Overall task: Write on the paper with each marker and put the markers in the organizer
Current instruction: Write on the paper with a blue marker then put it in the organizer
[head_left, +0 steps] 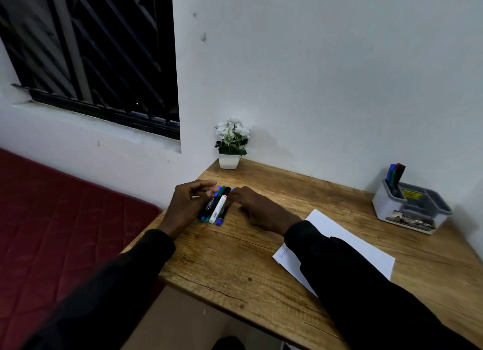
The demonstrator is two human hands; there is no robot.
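Several markers (215, 206) lie bunched side by side on the far left of the wooden table (235, 258); one is white, the others dark with blue or green ends. My left hand (187, 206) lies against the bunch's left side, fingers curled over it. On the bunch's right side rests my right hand (254, 206), its fingertips at the marker caps. A white paper (366, 247) with a little writing lies at the centre right, partly under my right sleeve. The grey organizer (410, 208) at the far right holds three upright markers (396, 176).
A small white pot with white flowers (231, 143) stands in the table's back left corner against the wall. A dark red mattress (60, 219) lies left of the table below a barred window (91, 54).
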